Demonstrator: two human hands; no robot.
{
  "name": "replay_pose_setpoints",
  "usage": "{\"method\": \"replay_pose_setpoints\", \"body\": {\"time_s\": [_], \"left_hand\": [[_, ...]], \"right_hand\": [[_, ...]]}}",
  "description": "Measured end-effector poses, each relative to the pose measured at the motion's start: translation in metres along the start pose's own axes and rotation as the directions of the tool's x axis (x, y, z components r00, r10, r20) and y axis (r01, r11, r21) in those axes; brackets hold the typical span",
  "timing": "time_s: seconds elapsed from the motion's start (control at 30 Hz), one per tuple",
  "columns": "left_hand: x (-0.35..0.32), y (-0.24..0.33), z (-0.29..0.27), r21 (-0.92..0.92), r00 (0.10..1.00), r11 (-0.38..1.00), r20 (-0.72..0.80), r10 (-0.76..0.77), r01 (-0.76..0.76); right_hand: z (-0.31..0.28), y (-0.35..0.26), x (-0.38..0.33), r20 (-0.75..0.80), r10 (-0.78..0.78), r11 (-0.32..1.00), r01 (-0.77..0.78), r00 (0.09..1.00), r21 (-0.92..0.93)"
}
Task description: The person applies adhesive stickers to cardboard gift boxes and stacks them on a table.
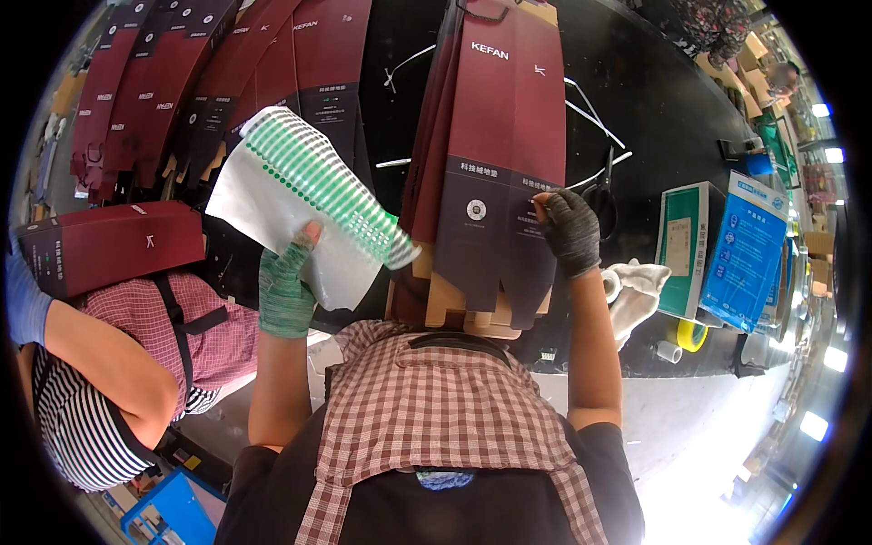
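Observation:
My left hand (pixel 287 283), in a green fingerless glove, grips a curling sheet of stickers (pixel 313 177) with rows of green and clear labels on white backing. The sheet is raised to the left of a stack of flat maroon and dark cartons (pixel 509 118). My right hand (pixel 574 232), in a dark grey glove with bare fingertips, is over the right edge of the top carton's dark lower part. Its thumb and fingertips are pinched together close to the small print; anything between them is too small to make out. Open flaps point toward me at the carton's near end.
More maroon cartons (pixel 318 54) lie at the far left. A co-worker's arm (pixel 109 354) is beside a closed maroon box (pixel 118 241). To the right are black scissors (pixel 607 200), white straps (pixel 590 118), a white cloth (pixel 636 295), a green box (pixel 686 245), a blue package (pixel 745 254) and yellow tape (pixel 692 336).

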State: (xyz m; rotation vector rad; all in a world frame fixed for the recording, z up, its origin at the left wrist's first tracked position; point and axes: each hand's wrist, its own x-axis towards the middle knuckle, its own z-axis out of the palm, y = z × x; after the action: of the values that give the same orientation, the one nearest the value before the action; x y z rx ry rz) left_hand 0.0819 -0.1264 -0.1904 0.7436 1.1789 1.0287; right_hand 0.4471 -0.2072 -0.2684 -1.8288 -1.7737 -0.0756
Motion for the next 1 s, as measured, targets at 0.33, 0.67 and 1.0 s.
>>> {"method": "replay_pose_setpoints", "body": {"time_s": [0.33, 0.67, 1.0], "left_hand": [[0.001, 0.002, -0.001, -0.065, 0.999, 0.997, -0.006, -0.037, 0.037], [0.003, -0.001, -0.007, -0.073, 0.998, 0.995, -0.007, -0.063, 0.062], [0.003, 0.009, -0.009, -0.129, 0.999, 0.991, -0.048, 0.022, -0.028]], "right_hand": [[0.000, -0.005, 0.000, 0.054, -0.077, 0.988, 0.084, 0.996, -0.129], [-0.023, -0.013, -0.013, 0.207, -0.003, 0.995, -0.018, 0.978, 0.099], [-0.014, -0.019, -0.023, 0.331, 0.582, 0.421, -0.624, 0.743, 0.659]]}}
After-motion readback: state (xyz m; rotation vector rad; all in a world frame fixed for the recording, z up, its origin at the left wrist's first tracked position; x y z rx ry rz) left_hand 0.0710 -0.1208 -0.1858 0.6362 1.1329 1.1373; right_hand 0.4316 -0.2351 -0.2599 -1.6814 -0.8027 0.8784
